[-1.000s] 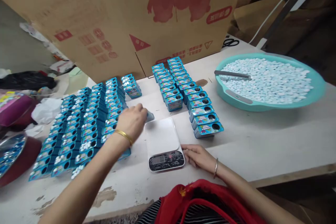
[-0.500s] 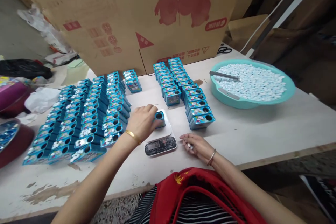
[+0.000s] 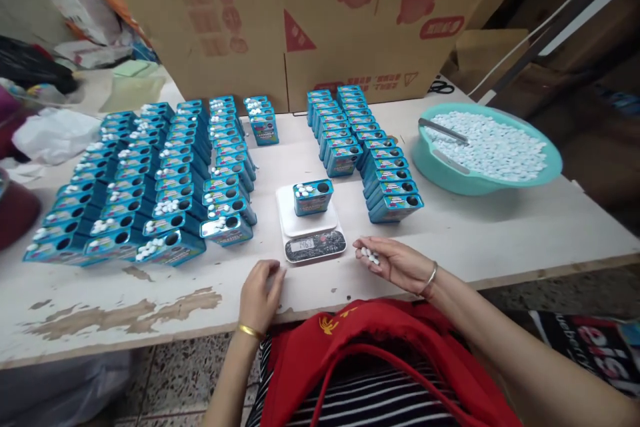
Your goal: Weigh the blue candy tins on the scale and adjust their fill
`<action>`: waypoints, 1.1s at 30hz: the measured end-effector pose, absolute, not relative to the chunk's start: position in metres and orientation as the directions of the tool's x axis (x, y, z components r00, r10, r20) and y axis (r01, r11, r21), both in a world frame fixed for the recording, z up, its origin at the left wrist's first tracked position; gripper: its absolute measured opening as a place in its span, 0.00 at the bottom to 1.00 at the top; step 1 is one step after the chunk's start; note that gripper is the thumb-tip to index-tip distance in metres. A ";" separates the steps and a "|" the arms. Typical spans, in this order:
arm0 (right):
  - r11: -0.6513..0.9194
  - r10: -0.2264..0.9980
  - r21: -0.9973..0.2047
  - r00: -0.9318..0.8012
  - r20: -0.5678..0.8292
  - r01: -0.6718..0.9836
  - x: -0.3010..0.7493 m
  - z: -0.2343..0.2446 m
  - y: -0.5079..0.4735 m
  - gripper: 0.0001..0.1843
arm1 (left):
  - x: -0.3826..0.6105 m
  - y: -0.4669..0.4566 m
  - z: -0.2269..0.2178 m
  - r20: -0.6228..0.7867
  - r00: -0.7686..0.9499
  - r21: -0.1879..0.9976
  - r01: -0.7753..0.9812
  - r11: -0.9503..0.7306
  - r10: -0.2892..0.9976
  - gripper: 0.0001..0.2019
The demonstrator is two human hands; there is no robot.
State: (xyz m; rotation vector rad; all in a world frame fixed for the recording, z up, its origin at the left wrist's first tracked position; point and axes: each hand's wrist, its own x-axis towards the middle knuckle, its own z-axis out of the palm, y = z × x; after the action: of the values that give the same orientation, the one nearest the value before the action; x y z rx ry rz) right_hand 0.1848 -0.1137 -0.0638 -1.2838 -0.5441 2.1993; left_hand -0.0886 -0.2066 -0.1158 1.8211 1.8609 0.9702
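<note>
Nearer me than the flat white plastic scale point(image 3: 315, 248), my left hand point(image 3: 260, 290) lies relaxed, released; right of the scale, my right hand point(image 3: 395, 260) grasps small white pellets point(image 3: 370, 255). Atop the scale, an upright oblong blue box point(image 3: 313, 202) runs lengthwise left to right, round hole point(image 3: 323, 187) rightward.

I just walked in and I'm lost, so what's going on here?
A person's right hand holds a few white pellets beside a scale, while the left hand is near the table's front edge, holding nothing visible. A blue box stands on the scale, with pellets on top, touched by neither hand. Rows of similar boxes stand to both sides, and a turquoise basin of pellets sits at the right.
</note>
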 end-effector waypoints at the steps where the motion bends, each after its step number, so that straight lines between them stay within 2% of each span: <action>1: -0.776 0.625 -0.588 -0.409 -0.665 -0.229 0.184 -0.058 -0.112 0.08 | -0.087 -0.211 -0.120 0.206 -0.106 0.688 0.722 -0.067 0.973 0.08; 4: -0.746 0.643 -0.651 -0.406 -0.649 -0.139 0.182 -0.040 -0.101 0.15 | -0.083 -0.220 -0.129 0.244 -0.109 0.677 0.731 -0.089 0.964 0.08; 6: -0.672 0.693 -0.738 -0.410 -0.593 -0.070 0.179 -0.025 -0.088 0.17 | -0.082 -0.222 -0.133 0.278 -0.106 0.651 0.751 -0.106 0.955 0.09; 10: -0.380 0.821 -0.915 -0.405 -0.402 0.138 0.158 0.006 -0.053 0.14 | -0.080 -0.221 -0.141 0.338 -0.108 0.567 0.816 -0.111 0.935 0.08; 12: -0.186 0.857 -0.934 -0.415 -0.306 0.304 0.142 0.021 -0.035 0.09 | -0.078 -0.219 -0.143 0.359 -0.121 0.533 0.840 -0.097 0.925 0.08; 14: 0.037 0.870 -0.881 -0.449 -0.205 0.472 0.126 0.030 -0.020 0.04 | -0.077 -0.218 -0.144 0.370 -0.134 0.511 0.856 -0.081 0.920 0.08; 17: 0.328 0.835 -0.680 -0.538 -0.117 0.656 0.108 0.034 -0.004 0.06 | -0.075 -0.219 -0.142 0.363 -0.136 0.497 0.865 -0.069 0.922 0.08; 20: 0.505 0.777 -0.475 -0.619 -0.114 0.720 0.100 0.029 0.003 0.09 | -0.075 -0.219 -0.140 0.342 -0.126 0.489 0.870 -0.062 0.931 0.08; 22: 0.563 0.747 -0.393 -0.651 -0.134 0.727 0.100 0.026 0.005 0.12 | -0.076 -0.218 -0.140 0.328 -0.123 0.481 0.875 -0.054 0.937 0.08; 27: 0.588 0.720 -0.367 -0.673 -0.169 0.721 0.104 0.022 0.007 0.14 | -0.076 -0.217 -0.139 0.308 -0.116 0.475 0.878 -0.048 0.944 0.08; 33: 0.622 0.694 -0.435 -0.716 -0.079 0.651 0.102 0.015 0.012 0.12 | -0.075 -0.216 -0.138 0.290 -0.126 0.482 0.876 -0.031 0.949 0.07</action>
State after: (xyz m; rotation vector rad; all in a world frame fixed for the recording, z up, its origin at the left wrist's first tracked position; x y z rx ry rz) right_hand 0.1021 0.0119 0.0151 -1.1403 -2.7415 0.6755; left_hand -0.0752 -0.2163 -0.1380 1.9877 2.0944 0.8679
